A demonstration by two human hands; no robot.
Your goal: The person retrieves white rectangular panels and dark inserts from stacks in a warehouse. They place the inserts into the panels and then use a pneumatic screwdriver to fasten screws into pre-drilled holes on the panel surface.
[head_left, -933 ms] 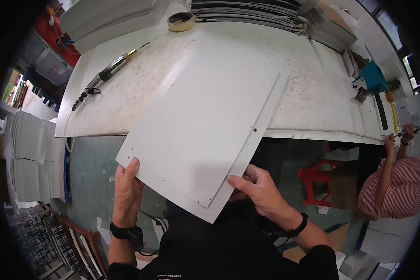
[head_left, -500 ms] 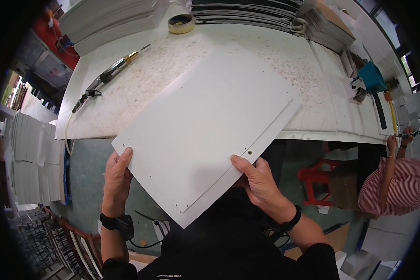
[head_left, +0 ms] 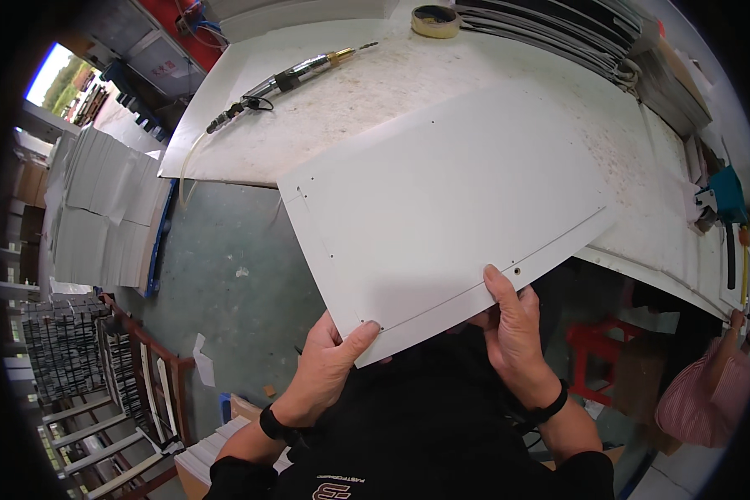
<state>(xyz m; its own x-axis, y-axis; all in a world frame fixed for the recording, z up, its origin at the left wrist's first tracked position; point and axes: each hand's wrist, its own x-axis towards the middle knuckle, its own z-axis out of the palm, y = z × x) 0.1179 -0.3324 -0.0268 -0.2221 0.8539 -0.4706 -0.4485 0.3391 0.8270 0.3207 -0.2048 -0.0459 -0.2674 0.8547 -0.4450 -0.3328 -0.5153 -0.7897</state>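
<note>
A white rectangular panel (head_left: 450,200) is held tilted between my two hands, its far part over the worktable. Small drilled holes dot its face, a thin groove runs parallel to the near long edge, and a larger dark-ringed hole lies by my right thumb. My left hand (head_left: 333,358) grips the near left corner, thumb on top and fingers beneath. My right hand (head_left: 512,329) pinches the near long edge the same way. On the worktable (head_left: 233,158) lies a metal air drill (head_left: 287,79) with its bit pointing right and a hose at its back end.
A tape roll (head_left: 435,22) sits at the back beside dark stacked sheets (head_left: 550,33). At right are a teal tool (head_left: 727,196) with a black handle, a red stool (head_left: 596,354) and a person in a striped shirt (head_left: 708,400). Stacked white boards (head_left: 108,208) stand on the left.
My left hand has moved from the panel's left corner along the short edge to the near corner. The panel has turned, and the view has swung left.
</note>
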